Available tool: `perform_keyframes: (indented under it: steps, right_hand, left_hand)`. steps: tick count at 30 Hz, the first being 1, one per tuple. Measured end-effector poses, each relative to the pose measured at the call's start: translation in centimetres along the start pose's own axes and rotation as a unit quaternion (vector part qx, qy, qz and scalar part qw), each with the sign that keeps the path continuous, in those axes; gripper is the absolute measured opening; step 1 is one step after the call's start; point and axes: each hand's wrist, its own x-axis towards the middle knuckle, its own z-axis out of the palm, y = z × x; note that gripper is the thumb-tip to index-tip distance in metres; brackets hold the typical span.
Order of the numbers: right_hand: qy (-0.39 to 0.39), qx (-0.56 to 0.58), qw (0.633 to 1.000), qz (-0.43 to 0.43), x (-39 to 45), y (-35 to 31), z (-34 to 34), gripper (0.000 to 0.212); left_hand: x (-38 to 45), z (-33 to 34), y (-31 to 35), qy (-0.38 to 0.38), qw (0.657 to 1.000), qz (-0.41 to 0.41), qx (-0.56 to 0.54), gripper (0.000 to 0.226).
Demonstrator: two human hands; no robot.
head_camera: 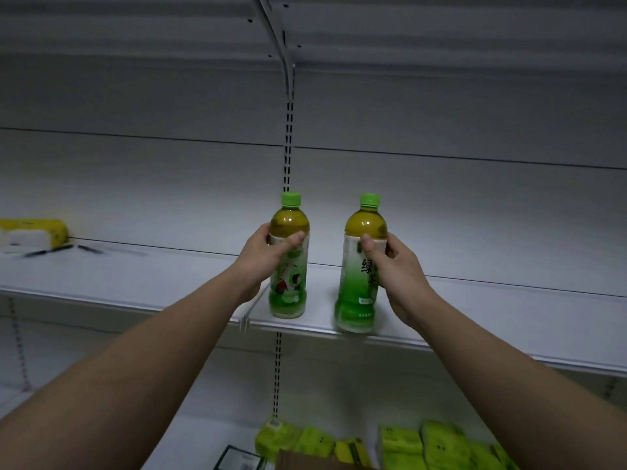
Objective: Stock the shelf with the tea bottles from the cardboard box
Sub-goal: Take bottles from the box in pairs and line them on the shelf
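Note:
Two green-capped tea bottles stand upright near the front edge of the white shelf (475,320). My left hand (268,256) grips the left bottle (289,286) round its upper label. My right hand (393,266) grips the right bottle (359,293), whose lower part is blurred and sits at the shelf lip. A brown corner of the cardboard box (305,461) shows at the bottom edge.
A yellow and white pack (34,232) lies at the far left of the same shelf. Several yellow-green packs (424,442) fill the lower shelf. A slotted upright (287,147) runs down the back panel behind the bottles. Another shelf hangs overhead.

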Motion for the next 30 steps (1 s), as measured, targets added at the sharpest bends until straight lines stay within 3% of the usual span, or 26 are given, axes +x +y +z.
perform_keyframes:
  steps: [8, 15, 19, 30]
  right_hand:
    - [-0.011, -0.002, 1.0, 0.008, 2.7, 2.2, 1.4, 0.044]
    - [-0.078, -0.161, 0.984, 0.022, 0.6, 4.5, 0.0, 0.062]
    - [-0.009, -0.225, 0.974, 0.007, -0.3, 5.7, 0.1, 0.06]
    - [0.004, -0.285, 0.958, 0.012, 2.5, 6.8, 1.9, 0.046]
  left_hand:
    - [2.0, 0.0, -1.7, 0.0, 1.0, 0.015, 0.017, 0.055]
    - [-0.1, -0.4, -4.2, -0.018, 0.995, -0.034, 0.096, 0.079]
    - [-0.9, 0.1, -5.3, 0.017, 0.987, -0.029, 0.154, 0.08]
    - [1.9, 0.1, -7.4, 0.051, 0.982, -0.015, 0.18, 0.064]
